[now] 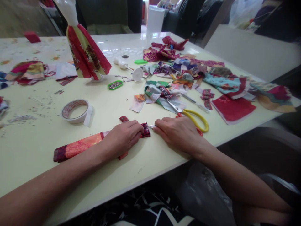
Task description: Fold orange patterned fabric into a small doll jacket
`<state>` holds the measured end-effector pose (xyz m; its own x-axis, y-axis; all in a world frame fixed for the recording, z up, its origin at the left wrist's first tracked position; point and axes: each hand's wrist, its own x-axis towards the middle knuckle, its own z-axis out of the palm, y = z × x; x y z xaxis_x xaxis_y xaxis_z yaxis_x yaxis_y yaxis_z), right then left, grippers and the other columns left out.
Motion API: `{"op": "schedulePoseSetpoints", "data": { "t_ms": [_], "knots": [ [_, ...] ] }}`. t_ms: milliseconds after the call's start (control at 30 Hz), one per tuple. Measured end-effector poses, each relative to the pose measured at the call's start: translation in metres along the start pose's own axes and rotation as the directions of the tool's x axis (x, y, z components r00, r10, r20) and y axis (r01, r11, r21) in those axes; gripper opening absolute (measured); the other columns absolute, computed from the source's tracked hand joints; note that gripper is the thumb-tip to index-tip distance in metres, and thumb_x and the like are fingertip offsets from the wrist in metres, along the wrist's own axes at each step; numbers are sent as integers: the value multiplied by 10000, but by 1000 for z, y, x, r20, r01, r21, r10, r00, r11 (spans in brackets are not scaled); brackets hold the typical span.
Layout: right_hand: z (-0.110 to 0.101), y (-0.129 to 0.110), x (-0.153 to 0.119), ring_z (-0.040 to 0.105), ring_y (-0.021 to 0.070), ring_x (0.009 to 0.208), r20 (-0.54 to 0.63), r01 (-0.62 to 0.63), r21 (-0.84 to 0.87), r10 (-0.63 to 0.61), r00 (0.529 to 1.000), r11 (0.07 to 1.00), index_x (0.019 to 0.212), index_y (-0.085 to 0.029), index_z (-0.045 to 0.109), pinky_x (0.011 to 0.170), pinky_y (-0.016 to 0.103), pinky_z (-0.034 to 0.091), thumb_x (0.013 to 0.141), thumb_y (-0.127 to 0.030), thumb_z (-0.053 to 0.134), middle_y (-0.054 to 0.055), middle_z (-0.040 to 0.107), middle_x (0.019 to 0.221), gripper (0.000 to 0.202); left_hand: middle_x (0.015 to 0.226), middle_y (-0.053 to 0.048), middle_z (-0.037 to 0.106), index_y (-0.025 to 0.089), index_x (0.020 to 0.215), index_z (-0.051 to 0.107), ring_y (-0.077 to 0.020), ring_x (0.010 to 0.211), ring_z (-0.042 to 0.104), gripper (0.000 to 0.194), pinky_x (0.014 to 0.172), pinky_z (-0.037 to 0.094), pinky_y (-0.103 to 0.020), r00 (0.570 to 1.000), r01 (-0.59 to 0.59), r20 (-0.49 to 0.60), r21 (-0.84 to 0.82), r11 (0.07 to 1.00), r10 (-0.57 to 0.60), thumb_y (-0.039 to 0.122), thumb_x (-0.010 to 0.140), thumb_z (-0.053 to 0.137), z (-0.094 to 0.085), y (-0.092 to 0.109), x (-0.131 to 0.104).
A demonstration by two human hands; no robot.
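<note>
A long patchwork fabric strip [82, 146], orange and pink with dark red ends, lies near the table's front. My left hand [127, 135] presses down on its right part with fingers closed together, just left of the dark end dotted with small shiny spots. Small red patterned pieces [123, 119] stick out above and below that hand. My right hand [176, 130] pinches a thin metal tool [152, 126], whose tip meets the strip's right end. Yellow-handled scissors [196, 121] lie behind my right hand, partly hidden by it.
On the pale table [145, 169] are a tape roll [77, 111], a green tray of small beads [115, 85], a doll form in a red and gold skirt [87, 51], a glue gun [121, 63], a red cloth [232, 108] and heaped fabric scraps [183, 67]. The table's front edge runs below my hands.
</note>
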<state>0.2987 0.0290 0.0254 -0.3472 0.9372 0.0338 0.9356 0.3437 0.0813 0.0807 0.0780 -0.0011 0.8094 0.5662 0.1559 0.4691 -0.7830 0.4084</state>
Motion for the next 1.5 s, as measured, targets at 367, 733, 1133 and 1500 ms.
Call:
{"op": "schedulePoseSetpoints", "data": {
  "t_ms": [367,733,1133,1500],
  "knots": [
    [-1,-2,-3,524,128,586,8,23,28,-23,1000,999,884,-195,638,531,293,118,992,-412,492,17,680,809,283,840,-34,593,156,916,594,-146,732,553,221,668,445,-260,1000,-1,-17,18,1000,2,219,981,393,1,0,0],
    [-6,-5,3,548,149,575,28,29,-28,-28,999,999,881,-203,627,517,293,123,982,-403,510,12,693,807,252,823,-32,581,150,895,584,-144,713,544,191,649,428,-257,1000,-5,-10,16,1000,5,194,970,414,1,1,0],
    [-1,0,0,548,142,612,10,-13,54,12,1000,998,859,-208,621,538,292,136,989,-423,490,0,679,782,283,827,-39,591,133,899,606,-154,724,555,201,653,435,-268,1000,-4,-18,45,999,5,190,965,425,3,0,0],
    [-7,-9,1,560,150,578,40,-16,-31,18,999,999,904,-211,634,514,295,122,989,-409,493,15,696,806,258,815,-33,585,137,890,598,-147,712,546,204,648,425,-259,1000,-2,-21,50,999,3,192,965,417,4,2,0]
  ]
}}
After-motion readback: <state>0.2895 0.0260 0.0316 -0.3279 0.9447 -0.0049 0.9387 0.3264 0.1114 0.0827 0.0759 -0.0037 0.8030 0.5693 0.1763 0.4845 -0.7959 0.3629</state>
